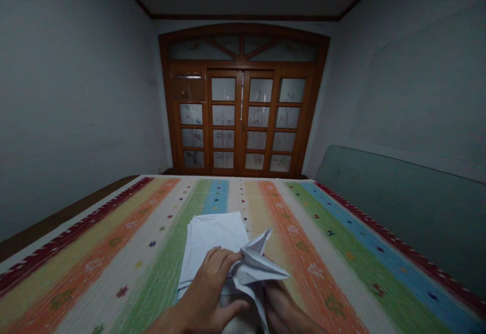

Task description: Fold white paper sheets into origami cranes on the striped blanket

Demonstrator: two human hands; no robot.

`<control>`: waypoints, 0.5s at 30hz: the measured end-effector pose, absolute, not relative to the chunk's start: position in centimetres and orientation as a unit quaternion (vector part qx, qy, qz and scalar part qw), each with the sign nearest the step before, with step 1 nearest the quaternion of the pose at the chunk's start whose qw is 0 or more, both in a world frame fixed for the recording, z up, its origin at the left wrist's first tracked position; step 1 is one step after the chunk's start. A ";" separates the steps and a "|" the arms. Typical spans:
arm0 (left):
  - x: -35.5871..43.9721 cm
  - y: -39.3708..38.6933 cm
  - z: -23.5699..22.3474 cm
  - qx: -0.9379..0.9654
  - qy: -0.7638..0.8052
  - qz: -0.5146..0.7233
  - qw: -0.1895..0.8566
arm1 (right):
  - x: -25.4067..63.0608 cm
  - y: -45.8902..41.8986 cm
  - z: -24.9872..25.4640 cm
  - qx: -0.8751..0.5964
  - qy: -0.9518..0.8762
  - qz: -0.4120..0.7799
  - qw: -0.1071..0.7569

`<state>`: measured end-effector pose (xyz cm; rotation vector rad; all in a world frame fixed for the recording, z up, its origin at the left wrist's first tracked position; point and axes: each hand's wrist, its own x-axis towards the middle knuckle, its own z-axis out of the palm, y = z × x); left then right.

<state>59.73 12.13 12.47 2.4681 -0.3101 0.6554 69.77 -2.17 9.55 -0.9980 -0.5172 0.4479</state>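
From across the room, the left hand (205, 293) has its fingers (222, 259) curled close together, closed on the edge of a bunched white sheet (252, 268), with the thumb (235, 311) held apart below them. The right hand (283, 311) lies just beyond, under the sheet's fold. Its fingertips are hidden, so I can't tell whether they grip or only support it.

Between the hands, the thin, matte sheet, either cloth or paper, stands in sharp creases. Its long axis slants from the left fingers up and to the right, ending in a narrow peak, with a second corner pointing right and a strip dropping toward the wearer.

Beyond the left fingers, flat white layers (212, 238) spread toward the far end, their relation to the bunched part unclear. All of it rests on a woven striped cover (326, 253) of orange, green, blue and cream, with small stitched motifs and red borders. Far ahead stand wood-framed glazed doors (241, 121) with frosted panes. A padded green panel (398, 212) runs along the right.
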 end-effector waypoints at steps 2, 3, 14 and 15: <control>59.7 12.0 12.6 0.925 -0.091 0.229 0.287 | 69.7 -2.0 9.5 -0.453 -0.187 0.285 0.824; 59.7 11.9 12.7 0.928 -0.077 0.224 0.289 | 69.7 -1.9 9.5 -0.450 -0.160 0.309 0.822; 59.4 10.9 12.5 0.928 -0.019 0.259 0.268 | 69.2 -2.5 10.6 -0.517 -0.112 0.217 0.820; 59.4 10.8 12.5 0.927 -0.019 0.265 0.266 | 69.3 -2.5 10.6 -0.521 -0.119 0.221 0.816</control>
